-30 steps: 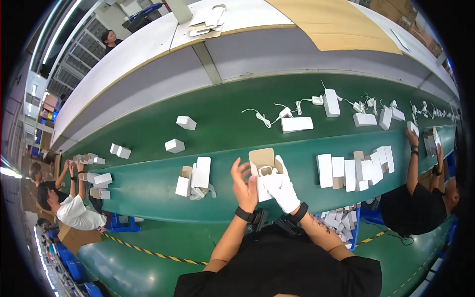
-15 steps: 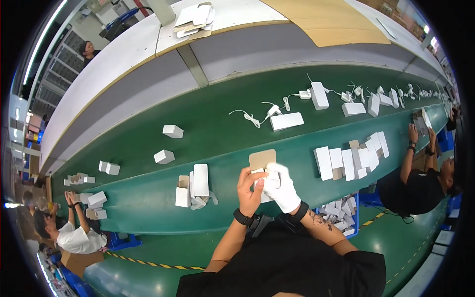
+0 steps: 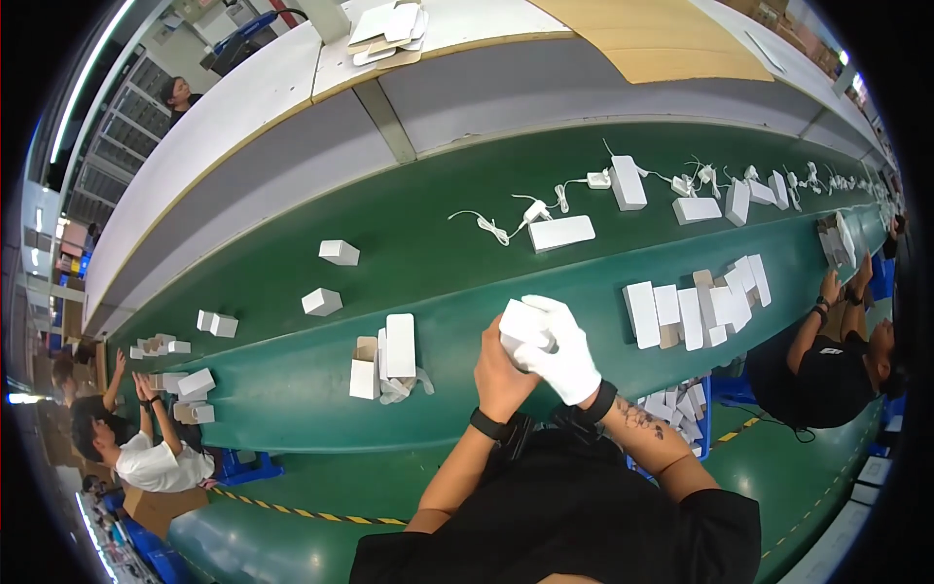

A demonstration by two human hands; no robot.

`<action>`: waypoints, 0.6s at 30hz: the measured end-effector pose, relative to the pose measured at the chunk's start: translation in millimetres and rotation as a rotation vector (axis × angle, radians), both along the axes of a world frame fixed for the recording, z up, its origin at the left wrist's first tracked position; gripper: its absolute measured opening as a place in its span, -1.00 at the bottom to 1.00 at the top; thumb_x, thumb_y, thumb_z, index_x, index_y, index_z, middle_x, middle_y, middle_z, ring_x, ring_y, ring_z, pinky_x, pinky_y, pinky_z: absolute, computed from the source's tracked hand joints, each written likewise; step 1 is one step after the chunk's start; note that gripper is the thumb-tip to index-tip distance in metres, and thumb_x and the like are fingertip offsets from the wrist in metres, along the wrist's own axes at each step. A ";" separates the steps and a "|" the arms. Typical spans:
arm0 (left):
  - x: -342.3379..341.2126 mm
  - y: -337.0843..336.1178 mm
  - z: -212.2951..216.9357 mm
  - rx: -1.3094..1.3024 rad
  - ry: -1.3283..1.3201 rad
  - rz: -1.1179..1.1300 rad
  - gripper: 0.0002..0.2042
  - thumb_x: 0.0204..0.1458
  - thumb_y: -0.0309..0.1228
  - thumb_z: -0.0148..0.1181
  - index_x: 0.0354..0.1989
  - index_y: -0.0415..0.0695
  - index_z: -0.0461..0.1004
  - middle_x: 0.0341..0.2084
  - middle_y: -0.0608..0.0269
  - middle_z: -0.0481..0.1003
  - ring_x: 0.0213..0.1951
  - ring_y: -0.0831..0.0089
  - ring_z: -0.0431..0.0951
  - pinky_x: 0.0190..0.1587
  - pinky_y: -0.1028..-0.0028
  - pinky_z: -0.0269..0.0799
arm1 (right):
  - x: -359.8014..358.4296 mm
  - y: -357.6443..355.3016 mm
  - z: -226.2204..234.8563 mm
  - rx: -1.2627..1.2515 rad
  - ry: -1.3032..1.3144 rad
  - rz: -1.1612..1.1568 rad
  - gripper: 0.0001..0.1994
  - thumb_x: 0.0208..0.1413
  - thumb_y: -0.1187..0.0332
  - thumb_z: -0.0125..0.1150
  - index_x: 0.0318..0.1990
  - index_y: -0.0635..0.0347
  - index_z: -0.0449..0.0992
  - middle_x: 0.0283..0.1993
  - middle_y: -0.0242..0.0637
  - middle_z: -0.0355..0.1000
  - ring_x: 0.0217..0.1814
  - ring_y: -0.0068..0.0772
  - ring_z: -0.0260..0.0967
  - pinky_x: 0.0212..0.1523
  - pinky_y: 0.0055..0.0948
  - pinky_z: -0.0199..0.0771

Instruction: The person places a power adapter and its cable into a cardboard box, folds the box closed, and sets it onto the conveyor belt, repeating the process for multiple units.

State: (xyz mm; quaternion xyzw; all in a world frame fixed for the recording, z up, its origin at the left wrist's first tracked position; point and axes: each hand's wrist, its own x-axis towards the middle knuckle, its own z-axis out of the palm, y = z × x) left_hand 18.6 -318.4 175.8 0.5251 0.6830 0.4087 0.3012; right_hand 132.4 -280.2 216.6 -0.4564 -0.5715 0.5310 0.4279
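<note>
1. Gripping with both hands, the person has a small white rectangular cardboard box [image 3: 519,319] raised over the smooth light green work surface [image 3: 292,389].

2. The bare left hand [image 3: 503,378] curls round the box's left and near side; the white-gloved right hand [image 3: 564,358] clasps its top and right side. Both touch the box, so neither is nearer.

3. One white face of the box turns upward and the whole sits tilted. Its long axis is foreshortened and partly covered by fingers, so I cannot tell its direction.

4. Well left of the box stands an uncovered white carton with brown cardboard inside [image 3: 364,375]; well right lies an overlapping row of white cardboard boxes [image 3: 690,319]; beyond it is a white plastic adapter with coiled cable [image 3: 533,211].

5. A second ago, the box's brown-lined flap stood raised over white contents, the left fingers loosely spread. Now that hand is wrapped round, and neither flap nor contents show; folded down or turned away, I cannot tell.
</note>
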 end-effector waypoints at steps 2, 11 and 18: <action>-7.3 -2.2 6.8 0.048 0.058 -0.038 -0.23 -0.41 -0.35 0.39 0.12 -0.11 0.20 -0.12 0.11 0.38 -0.11 0.07 0.44 -0.17 0.24 0.42 | 1.9 3.3 13.3 -0.029 -0.057 0.042 -0.55 -0.01 0.35 0.22 0.08 0.19 0.33 -0.02 -0.23 0.41 -0.03 -0.45 0.38 -0.04 -0.48 0.40; -11.6 -14.9 19.9 0.185 0.166 -0.173 -0.28 -0.43 -0.38 0.37 0.07 -0.10 0.24 -0.15 0.11 0.39 -0.14 0.10 0.46 -0.20 0.24 0.44 | 28.7 12.5 9.8 0.021 -0.148 0.341 -0.55 0.11 0.31 0.06 0.17 0.23 0.27 0.09 -0.17 0.36 0.07 -0.24 0.35 0.05 -0.41 0.35; -71.3 21.2 3.9 0.071 0.104 -0.201 -0.29 -0.40 -0.34 0.38 0.06 -0.13 0.25 -0.11 0.09 0.40 -0.11 0.08 0.46 -0.13 0.24 0.42 | -37.2 36.2 27.2 0.200 -0.801 0.424 -0.57 0.17 0.37 -0.08 0.20 0.26 0.24 0.20 -0.08 0.26 0.16 -0.11 0.30 0.10 -0.36 0.32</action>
